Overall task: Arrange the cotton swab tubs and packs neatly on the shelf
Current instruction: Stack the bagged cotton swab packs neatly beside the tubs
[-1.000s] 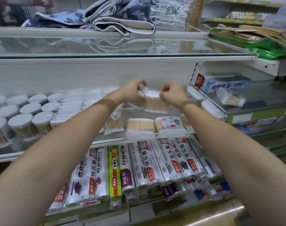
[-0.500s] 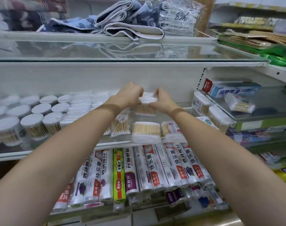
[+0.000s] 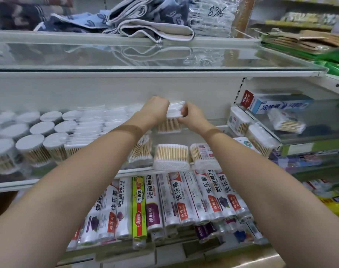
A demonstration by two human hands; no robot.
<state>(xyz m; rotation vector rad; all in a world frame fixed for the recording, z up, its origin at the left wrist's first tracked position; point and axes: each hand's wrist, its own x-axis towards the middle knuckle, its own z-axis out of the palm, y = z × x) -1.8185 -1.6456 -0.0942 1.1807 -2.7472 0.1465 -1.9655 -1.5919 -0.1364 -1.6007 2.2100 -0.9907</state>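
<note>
Above the glass shelf of round white-lidded swab tubs, left hand and right hand grip a clear pack of wooden cotton swabs, fingers curled round its white top.

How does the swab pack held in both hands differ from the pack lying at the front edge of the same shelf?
The held pack is gripped at its top by the left hand and right hand; the front-edge pack is untouched. The held pack is further back on the glass shelf; the front-edge pack overhangs its lip. Both are clear packs of wooden-stick swabs.
</note>
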